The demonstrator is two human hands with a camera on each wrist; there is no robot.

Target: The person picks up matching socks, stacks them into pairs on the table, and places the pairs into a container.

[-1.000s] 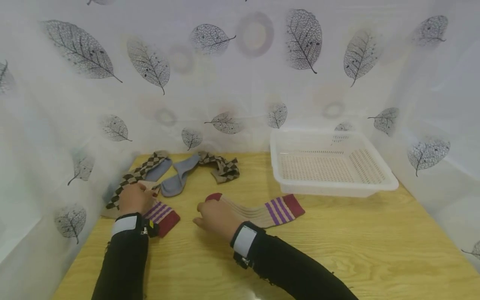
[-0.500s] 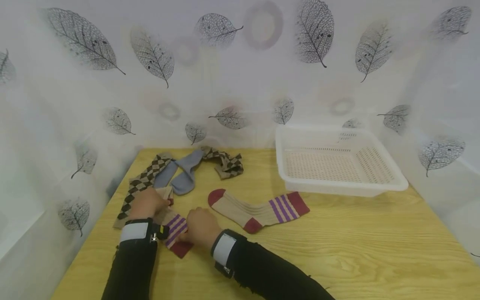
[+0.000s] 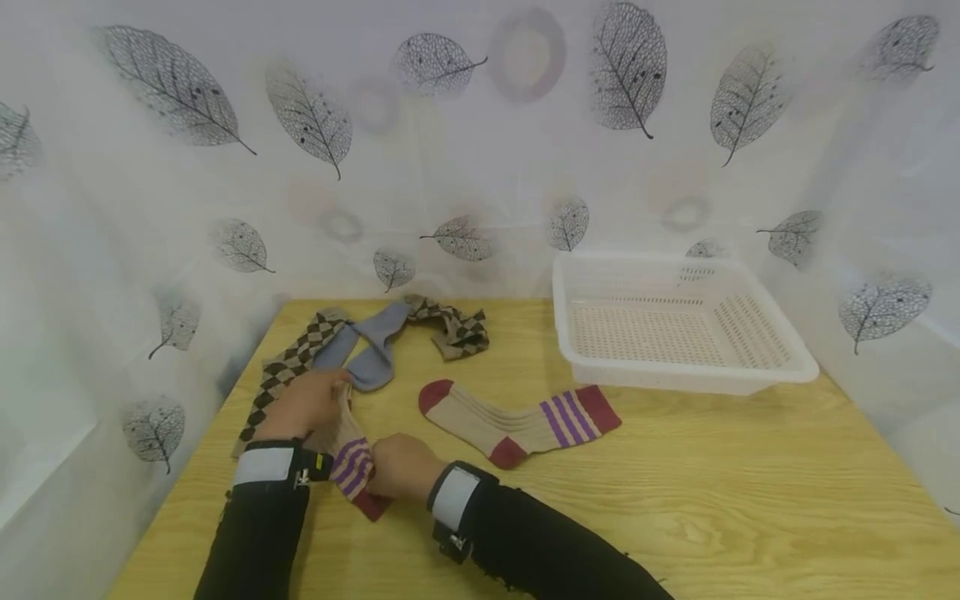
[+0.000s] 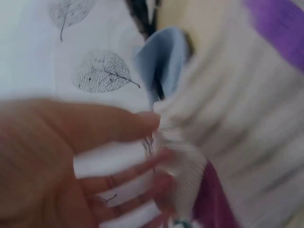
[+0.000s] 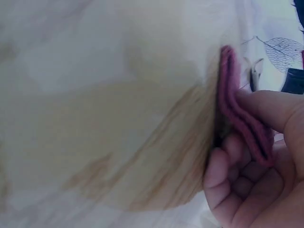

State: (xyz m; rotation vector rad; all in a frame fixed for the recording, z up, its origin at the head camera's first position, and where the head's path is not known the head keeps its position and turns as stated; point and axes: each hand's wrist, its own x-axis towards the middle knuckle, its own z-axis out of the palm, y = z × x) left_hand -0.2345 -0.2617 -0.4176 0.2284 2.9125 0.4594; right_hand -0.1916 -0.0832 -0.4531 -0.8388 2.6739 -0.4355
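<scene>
So the striped sock (image 3: pixel 350 462) I'm watching is at the left of the table (image 3: pixel 675 500), stretched between both hands. The left hand (image 3: pixel 303 404) has thumb and fingers pinched on the beige foot part, and the right hand (image 3: pixel 405 468) is clamped on the maroon cuff. From my head feed the right fingertips are mostly tucked out of sight, but the right wrist camera sorts that out: thumb on one side, fingers curled on the other, cuff edge showing as two layers. The left wrist feed (pretty blurry, sorry) gets the ribbed knit close up, with a maroon patch that the left hand hides in the head view.

Just right of the hands, a matching sock (image 3: pixel 517 425) lies flat. Up the left edge there's a checked sock (image 3: pixel 296 354), partly blocked by the left hand. Next to it I've got a grey piece (image 3: pixel 375 362) touching a crumpled checked sock (image 3: pixel 461 333). The white basket (image 3: pixel 682 375) sits at the back right, near a leaf-print sheet (image 3: pixel 465 167) behind it all.
</scene>
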